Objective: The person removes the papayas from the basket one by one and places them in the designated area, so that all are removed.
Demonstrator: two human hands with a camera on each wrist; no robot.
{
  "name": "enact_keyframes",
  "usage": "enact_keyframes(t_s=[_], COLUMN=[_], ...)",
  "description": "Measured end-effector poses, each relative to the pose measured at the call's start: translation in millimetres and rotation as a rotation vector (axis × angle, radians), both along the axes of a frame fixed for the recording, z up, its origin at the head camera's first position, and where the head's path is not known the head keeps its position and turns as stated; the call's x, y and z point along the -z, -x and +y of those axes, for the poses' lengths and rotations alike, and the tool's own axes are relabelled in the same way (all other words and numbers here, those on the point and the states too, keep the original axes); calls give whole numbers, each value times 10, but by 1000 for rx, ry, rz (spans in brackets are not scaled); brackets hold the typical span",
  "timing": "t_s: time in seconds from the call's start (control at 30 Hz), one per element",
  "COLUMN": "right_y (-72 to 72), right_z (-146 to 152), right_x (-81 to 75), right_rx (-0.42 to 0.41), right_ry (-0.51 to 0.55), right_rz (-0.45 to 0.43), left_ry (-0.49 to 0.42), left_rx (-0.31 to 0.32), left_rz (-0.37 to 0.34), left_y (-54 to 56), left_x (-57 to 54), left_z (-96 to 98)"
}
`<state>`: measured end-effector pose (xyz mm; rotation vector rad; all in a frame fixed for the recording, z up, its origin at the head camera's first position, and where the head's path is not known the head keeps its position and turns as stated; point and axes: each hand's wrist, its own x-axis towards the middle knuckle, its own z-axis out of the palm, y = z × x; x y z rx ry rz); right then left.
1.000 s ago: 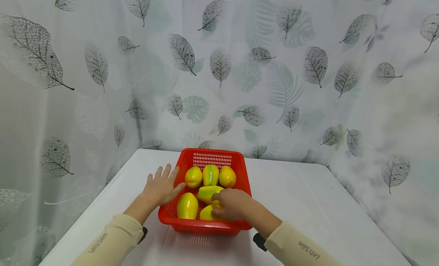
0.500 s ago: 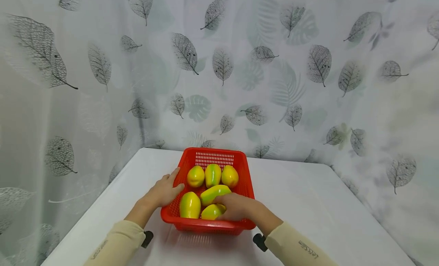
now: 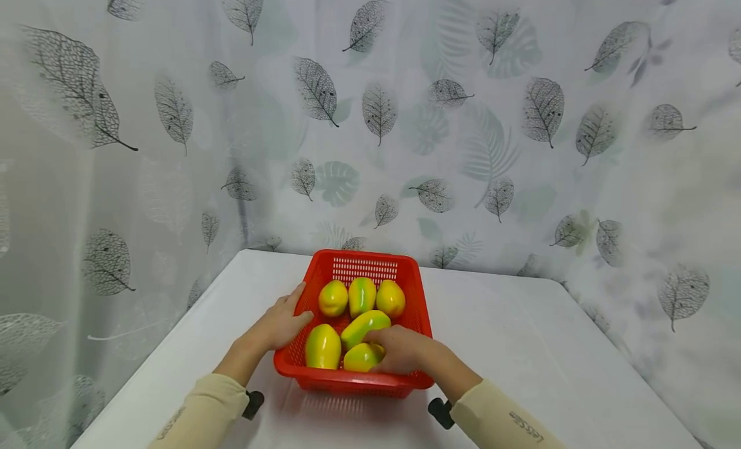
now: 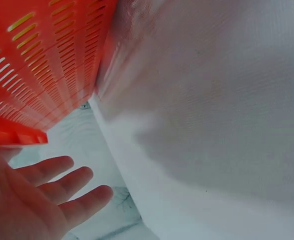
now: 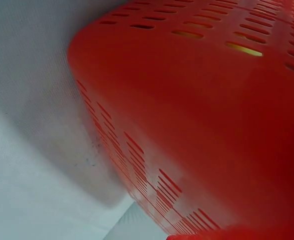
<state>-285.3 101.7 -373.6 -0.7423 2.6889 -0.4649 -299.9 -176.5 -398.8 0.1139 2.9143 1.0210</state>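
Several glossy yellow-green mangoes lie in a red plastic basket [image 3: 415,282]. My right hand [image 3: 402,351] reaches over the basket's right side, fingers and thumb around the near right mango [image 3: 362,357], which it partly covers. Just behind that one lies a longer, slanted mango [image 3: 365,328]. The near left mango [image 3: 323,347] lies to their left. At the basket's left rim my left hand [image 3: 278,323] rests with its thumb over the edge. In the left wrist view, that hand's fingers [image 4: 84,205] are straight and spread outside the slotted wall.
Three more mangoes, among them a middle one [image 3: 361,297], stand in a row at the basket's far end. The basket sits on a white table [image 3: 509,346]. A leaf-patterned curtain [image 3: 370,159] hangs behind and along both sides.
My right hand has sunk lower around the near right mango, and the slanted mango has turned a little. My left hand's spread fingers have come down to the basket's rim.
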Motion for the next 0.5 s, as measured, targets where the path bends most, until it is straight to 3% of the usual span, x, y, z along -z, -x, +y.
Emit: enact_keyframes(t_s=[0.27,0.5], right_y=[11,97], right_z=[35,144], right_x=[-111,-245], right_rx=[29,62], right_ry=[31,177], right_rz=[5,29], left_ry=[-140,-190], left_rx=[-39,-21], left_rz=[-41,-59], left_y=[-15,-29], left_x=[5,29], left_z=[-2,-33])
